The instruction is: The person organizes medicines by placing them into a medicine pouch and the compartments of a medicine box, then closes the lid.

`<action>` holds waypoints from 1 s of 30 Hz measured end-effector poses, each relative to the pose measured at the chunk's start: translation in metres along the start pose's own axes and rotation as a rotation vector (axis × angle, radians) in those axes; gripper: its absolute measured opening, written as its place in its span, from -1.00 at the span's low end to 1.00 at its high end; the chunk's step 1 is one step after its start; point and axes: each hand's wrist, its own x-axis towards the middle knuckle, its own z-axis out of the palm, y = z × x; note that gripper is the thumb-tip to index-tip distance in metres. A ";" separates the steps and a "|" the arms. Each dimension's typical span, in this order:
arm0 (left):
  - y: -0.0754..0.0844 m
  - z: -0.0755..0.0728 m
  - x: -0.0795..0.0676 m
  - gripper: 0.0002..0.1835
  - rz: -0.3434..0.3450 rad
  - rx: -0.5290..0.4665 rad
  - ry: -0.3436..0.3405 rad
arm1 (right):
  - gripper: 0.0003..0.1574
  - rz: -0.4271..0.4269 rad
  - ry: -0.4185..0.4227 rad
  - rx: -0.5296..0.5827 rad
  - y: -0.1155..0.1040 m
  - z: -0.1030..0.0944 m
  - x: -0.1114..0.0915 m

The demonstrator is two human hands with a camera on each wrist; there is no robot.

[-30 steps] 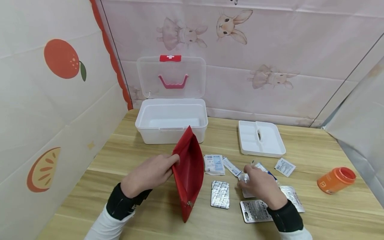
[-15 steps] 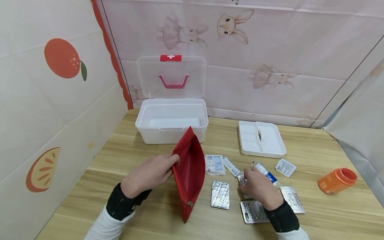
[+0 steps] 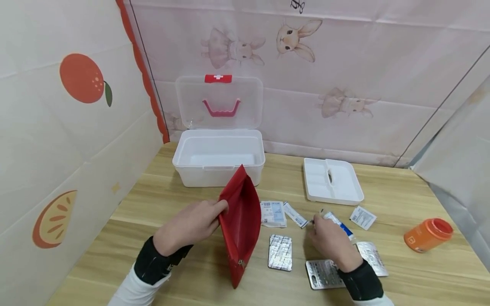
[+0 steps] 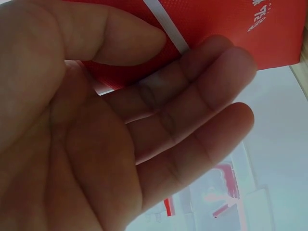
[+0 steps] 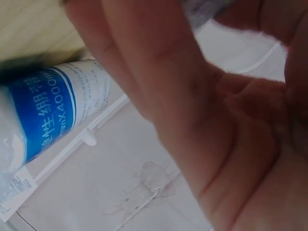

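Note:
My left hand point(image 3: 191, 227) grips the near-left edge of a red zip pouch point(image 3: 246, 221), which stands upright with its mouth open. In the left wrist view the pouch point(image 4: 207, 24) shows a white stripe and white lettering. My right hand point(image 3: 331, 240) pinches a small silvery packet point(image 5: 204, 10), mostly hidden by the fingers, so its kind is unclear. Right beside that hand lies a wrapped elastic bandage roll point(image 5: 53, 108) with a blue label. Silver blister packs point(image 3: 280, 252) point(image 3: 323, 274) lie around it, and a white paper packet point(image 3: 273, 213) sits by the pouch.
Behind the pouch stands a white first-aid box point(image 3: 218, 170), its clear lid point(image 3: 220, 95) raised. A white divided tray point(image 3: 333, 182) lies at the back right. An orange bottle point(image 3: 426, 236) stands far right, and a small sachet point(image 3: 363, 217) lies near the tray.
The silvery packet under my right hand has come up off the table between the fingers. The left hand and pouch have stayed in place; the view has tilted slightly upward.

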 end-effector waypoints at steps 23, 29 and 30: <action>-0.002 0.002 0.000 -0.84 0.003 -0.005 -0.005 | -0.57 -0.069 0.161 -0.118 -0.007 -0.003 -0.005; -0.002 0.002 0.000 -0.84 -0.005 -0.013 -0.007 | -0.21 -0.093 0.211 -0.071 -0.010 -0.005 -0.005; -0.002 0.002 0.000 -0.84 -0.006 -0.015 -0.007 | -0.19 -0.104 0.229 -0.067 -0.010 -0.005 -0.005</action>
